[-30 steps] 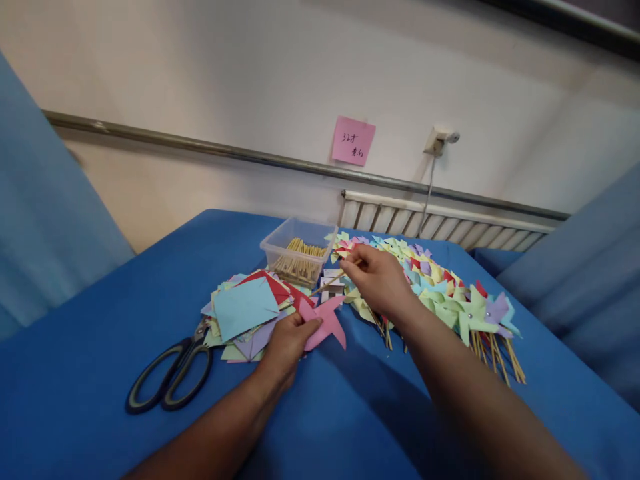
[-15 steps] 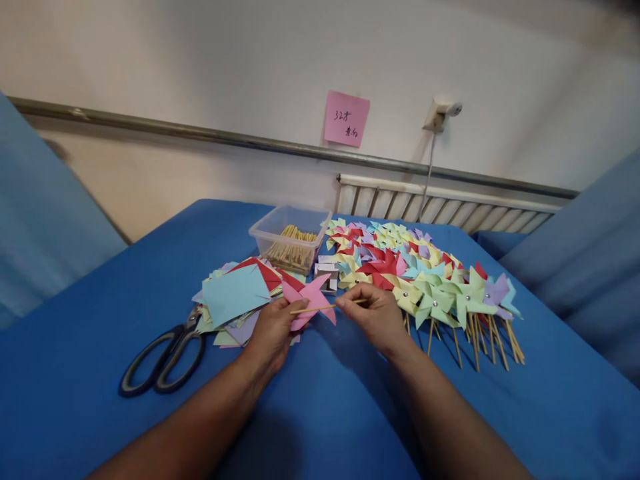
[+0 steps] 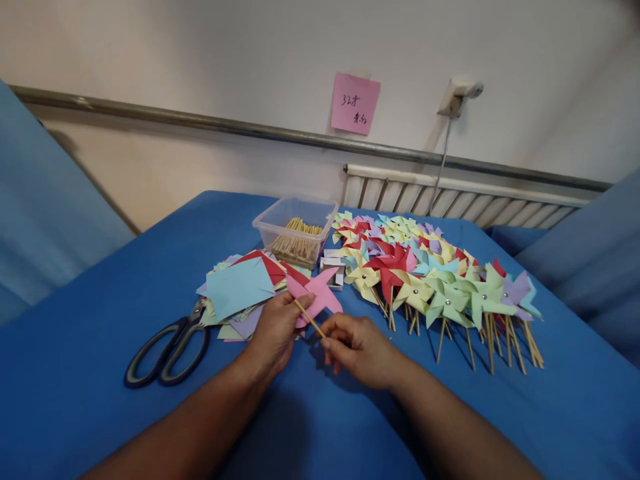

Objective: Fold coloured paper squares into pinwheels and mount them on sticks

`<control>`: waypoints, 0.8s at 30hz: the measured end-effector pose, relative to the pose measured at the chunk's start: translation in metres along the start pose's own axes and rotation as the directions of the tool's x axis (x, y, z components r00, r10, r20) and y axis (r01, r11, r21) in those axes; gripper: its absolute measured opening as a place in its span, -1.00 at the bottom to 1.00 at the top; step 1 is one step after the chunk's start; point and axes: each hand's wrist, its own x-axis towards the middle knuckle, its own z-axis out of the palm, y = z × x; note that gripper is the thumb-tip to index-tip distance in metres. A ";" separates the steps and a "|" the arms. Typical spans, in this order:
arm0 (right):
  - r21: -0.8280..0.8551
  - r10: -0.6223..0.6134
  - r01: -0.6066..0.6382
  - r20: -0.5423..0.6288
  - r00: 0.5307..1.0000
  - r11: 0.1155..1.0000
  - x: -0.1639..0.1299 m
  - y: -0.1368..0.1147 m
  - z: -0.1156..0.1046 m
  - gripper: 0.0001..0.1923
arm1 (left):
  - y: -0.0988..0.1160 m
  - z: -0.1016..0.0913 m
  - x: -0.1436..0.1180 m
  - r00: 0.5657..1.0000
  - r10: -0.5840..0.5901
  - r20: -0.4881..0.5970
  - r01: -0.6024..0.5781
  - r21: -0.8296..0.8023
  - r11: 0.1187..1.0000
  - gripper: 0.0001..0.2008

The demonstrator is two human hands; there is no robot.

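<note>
Pink paper pinwheel [image 3: 317, 293] pinched in left hand [image 3: 273, 331], thin wooden stick [image 3: 309, 318] pinched in right hand [image 3: 356, 348], both low over the blue table [image 3: 100, 300].
Left fingers closed on the pinwheel's near edge; right fingertips closed on the stick's lower end, its upper end lying against the pinwheel by the left thumb. Just left: loose stack of coloured paper squares [image 3: 240, 290] and black-handled scissors [image 3: 167, 350]. Behind: clear plastic tub of sticks [image 3: 296, 235]. Right: row of finished pinwheels [image 3: 435, 283] on sticks. Pink note [image 3: 355, 103] on the wall.
</note>
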 end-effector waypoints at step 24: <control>0.470 0.189 -0.078 -0.193 0.963 0.879 0.005 -0.002 0.021 -0.49 | -0.002 0.005 -0.009 0.998 0.054 0.039 -0.060 0.160 0.985 -0.77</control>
